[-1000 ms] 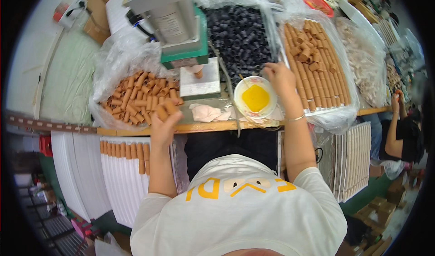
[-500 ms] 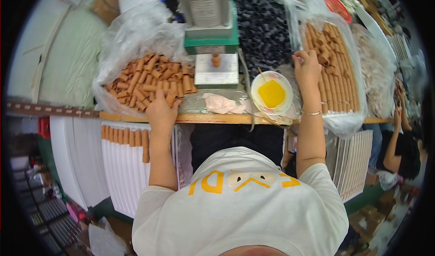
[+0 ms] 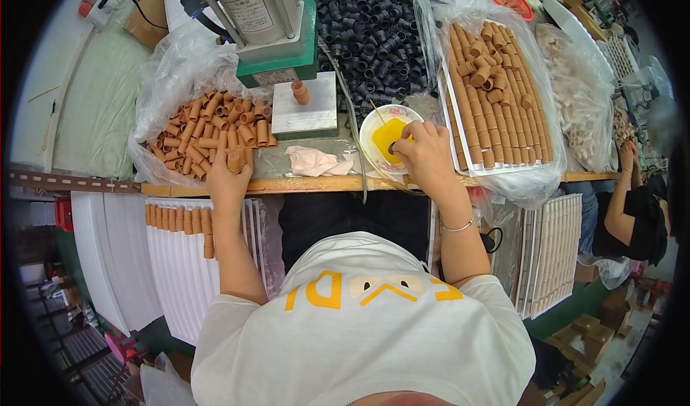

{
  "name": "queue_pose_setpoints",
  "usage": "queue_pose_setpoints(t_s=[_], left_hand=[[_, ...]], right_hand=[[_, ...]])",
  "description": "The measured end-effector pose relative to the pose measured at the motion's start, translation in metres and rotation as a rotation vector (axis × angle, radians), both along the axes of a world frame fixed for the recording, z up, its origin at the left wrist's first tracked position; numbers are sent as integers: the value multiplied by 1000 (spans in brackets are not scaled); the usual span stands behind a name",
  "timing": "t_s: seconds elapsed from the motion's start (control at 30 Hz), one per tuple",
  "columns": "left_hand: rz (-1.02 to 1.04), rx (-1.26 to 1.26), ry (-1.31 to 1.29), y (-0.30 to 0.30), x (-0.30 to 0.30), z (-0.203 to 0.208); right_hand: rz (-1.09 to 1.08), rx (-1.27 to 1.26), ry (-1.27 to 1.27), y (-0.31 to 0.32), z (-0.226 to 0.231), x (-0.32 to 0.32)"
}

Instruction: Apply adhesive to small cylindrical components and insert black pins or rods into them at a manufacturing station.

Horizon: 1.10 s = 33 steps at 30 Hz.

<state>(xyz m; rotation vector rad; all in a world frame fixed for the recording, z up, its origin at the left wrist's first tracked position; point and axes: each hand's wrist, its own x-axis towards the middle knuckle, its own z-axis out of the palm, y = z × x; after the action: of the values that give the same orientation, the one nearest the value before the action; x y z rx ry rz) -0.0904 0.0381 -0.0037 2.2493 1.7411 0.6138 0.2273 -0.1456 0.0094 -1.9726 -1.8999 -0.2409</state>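
Note:
At the near edge of a heap of brown tubes, my left hand is closed around one short brown tube, its open end up. My right hand reaches over a white bowl of yellow liquid. Its fingertips pinch a small black ring-like piece at the liquid; whether it touches is unclear. Behind the bowl lies a pile of black tubular pieces. A single brown tube stands on the metal plate under a green-and-grey press.
A pink cloth lies before the press. At right, a plastic-wrapped tray holds rows of brown tubes. Below the table edge, a white ribbed tray carries a row of tubes. Another person sits at far right.
My right hand has come from beside the black pile to the bowl, a black piece now showing in its fingertips. My left hand has drawn a tube to the heap's near edge.

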Motion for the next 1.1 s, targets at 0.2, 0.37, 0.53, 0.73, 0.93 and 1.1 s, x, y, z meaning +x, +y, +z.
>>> queue_pose_setpoints(t_s=[0.2,0.37,0.53,0.73,0.93,1.1], left_hand=[[-327,-85,-565,-22,27,13],[-592,-234,-715,-40,74,25],[-807,-128,-626,-48,111,33],[-665,-307,-727,-52,130,26],[-323,-1141,-1488,-47,144,4],[-31,-1431,-1777,-62,157,12]], right_hand=[[-56,141,498,-11,13,11],[129,355,742,9,33,-21],[94,303,415,15,48,-40],[-54,357,605,4,48,-24],[-57,451,932,-3,48,-24],[-49,581,435,7,39,-48]])
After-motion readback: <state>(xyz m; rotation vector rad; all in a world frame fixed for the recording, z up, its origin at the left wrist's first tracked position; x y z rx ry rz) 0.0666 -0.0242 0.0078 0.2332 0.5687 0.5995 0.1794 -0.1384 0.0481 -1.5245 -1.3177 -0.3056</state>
